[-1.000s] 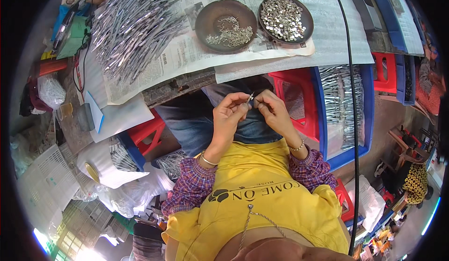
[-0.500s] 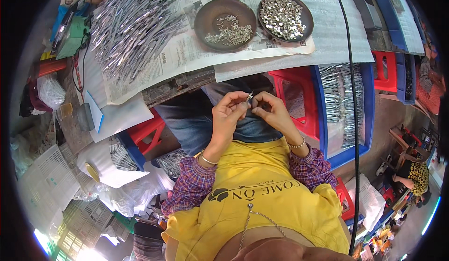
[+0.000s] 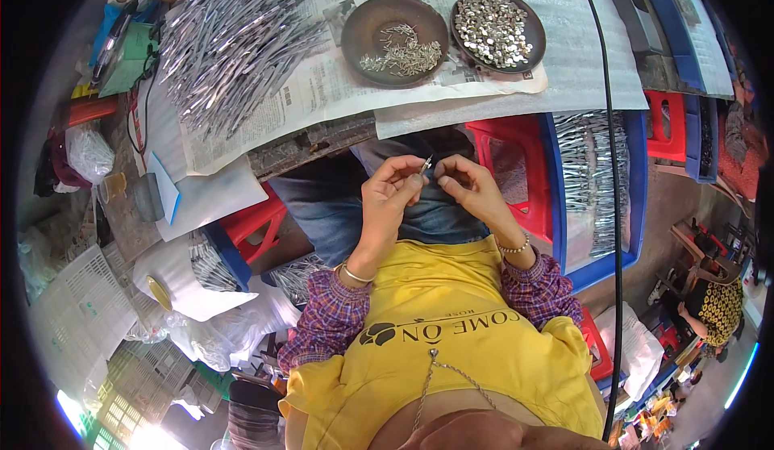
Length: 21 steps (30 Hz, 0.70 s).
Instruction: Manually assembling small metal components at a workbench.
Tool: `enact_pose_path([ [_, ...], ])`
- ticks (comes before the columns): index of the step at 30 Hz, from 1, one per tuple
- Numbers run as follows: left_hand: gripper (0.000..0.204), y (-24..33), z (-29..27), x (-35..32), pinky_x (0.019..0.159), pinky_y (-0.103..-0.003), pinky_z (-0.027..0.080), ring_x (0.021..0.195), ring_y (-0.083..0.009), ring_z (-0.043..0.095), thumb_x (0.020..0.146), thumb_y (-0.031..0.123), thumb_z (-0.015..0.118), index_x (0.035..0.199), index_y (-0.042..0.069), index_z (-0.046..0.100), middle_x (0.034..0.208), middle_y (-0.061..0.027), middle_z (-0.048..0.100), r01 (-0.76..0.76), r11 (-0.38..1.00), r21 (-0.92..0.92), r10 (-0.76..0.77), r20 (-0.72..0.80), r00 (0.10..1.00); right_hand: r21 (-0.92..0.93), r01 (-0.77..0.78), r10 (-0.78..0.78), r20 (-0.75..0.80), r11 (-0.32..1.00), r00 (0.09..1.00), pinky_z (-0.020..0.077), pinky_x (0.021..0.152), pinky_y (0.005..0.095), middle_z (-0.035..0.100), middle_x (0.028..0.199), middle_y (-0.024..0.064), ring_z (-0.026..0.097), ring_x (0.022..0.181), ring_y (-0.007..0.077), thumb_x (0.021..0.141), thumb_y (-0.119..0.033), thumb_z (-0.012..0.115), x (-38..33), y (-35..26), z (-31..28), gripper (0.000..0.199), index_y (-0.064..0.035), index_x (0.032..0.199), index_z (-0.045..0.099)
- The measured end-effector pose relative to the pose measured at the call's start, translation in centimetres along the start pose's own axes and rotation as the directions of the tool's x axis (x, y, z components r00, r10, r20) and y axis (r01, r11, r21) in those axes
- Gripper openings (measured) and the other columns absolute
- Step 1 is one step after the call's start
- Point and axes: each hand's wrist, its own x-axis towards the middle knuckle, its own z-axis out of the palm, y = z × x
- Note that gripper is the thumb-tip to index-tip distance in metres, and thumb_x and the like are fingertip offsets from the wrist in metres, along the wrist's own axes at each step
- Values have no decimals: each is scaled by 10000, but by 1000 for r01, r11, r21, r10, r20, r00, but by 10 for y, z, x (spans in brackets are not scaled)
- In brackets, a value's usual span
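One table (image 3: 310,145) stands before you, its wooden edge showing beneath newspaper (image 3: 278,115) and pale sheeting. On the paper to your left lies a broad heap of slim silvery strips (image 3: 242,51), pointing much the same way. Below the table's edge on your right, a blue tray (image 3: 590,276) holds more silvery strips, laid in rows on a white liner. Two round dark dishes sit side by side on the newspaper: the left dish (image 3: 359,35) has a loose pile of short, thin metal pins (image 3: 407,60), and the right dish (image 3: 535,35) is heaped with small shiny discs (image 3: 493,31).

Your left hand (image 3: 387,193) and right hand (image 3: 482,196) are over your lap, just short of the table. Your left thumb and fingers are pinched closed on a small metal piece (image 3: 426,164), its dark tip jutting up past your fingertips. Your right thumb and forefinger curl near it, a little apart from it; whether they hold anything, you cannot tell from here.
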Motion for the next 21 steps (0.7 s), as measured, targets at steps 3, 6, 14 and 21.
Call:
enact_pose_path([
  [3, 179, 1, -3, 1, 537, -172, 342, 610, -58, 474, 842, 26, 565, 1020, 16, 573, 817, -47, 594, -16, 1000, 8, 16, -4, 1000, 15, -73, 72, 54, 997, 996, 382, 575, 181, 531, 749, -39, 476, 679, 35, 805, -9, 560, -1, -7, -5, 55, -22, 858, 561],
  [6, 177, 1, -6, 2, 537, -173, 341, 611, -59, 474, 843, 24, 562, 1020, 15, 572, 816, -50, 594, -28, 1000, 5, 28, -8, 1000, 67, -147, 140, 95, 987, 986, 354, 537, 175, 488, 706, -49, 437, 614, 24, 830, -30, 526, -1, -4, -9, 33, -42, 843, 555],
  [14, 182, 10, -17, -7, 544, -175, 351, 618, -59, 473, 837, 8, 558, 1018, 10, 571, 818, -52, 596, -66, 997, 42, 68, -47, 997, 162, -179, 150, 178, 970, 973, 342, 504, 176, 451, 671, -43, 407, 566, 35, 844, -35, 479, 0, 1, -1, 63, -63, 844, 535],
  [21, 156, 49, -45, -16, 627, -173, 413, 752, -42, 525, 824, -20, 566, 974, 8, 598, 868, -7, 586, -312, 932, 184, 326, -53, 944, 247, -201, 156, 190, 948, 969, 457, 676, 219, 514, 969, 36, 493, 813, 89, 753, 109, 493, -7, -12, -2, 210, -16, 917, 531],
])
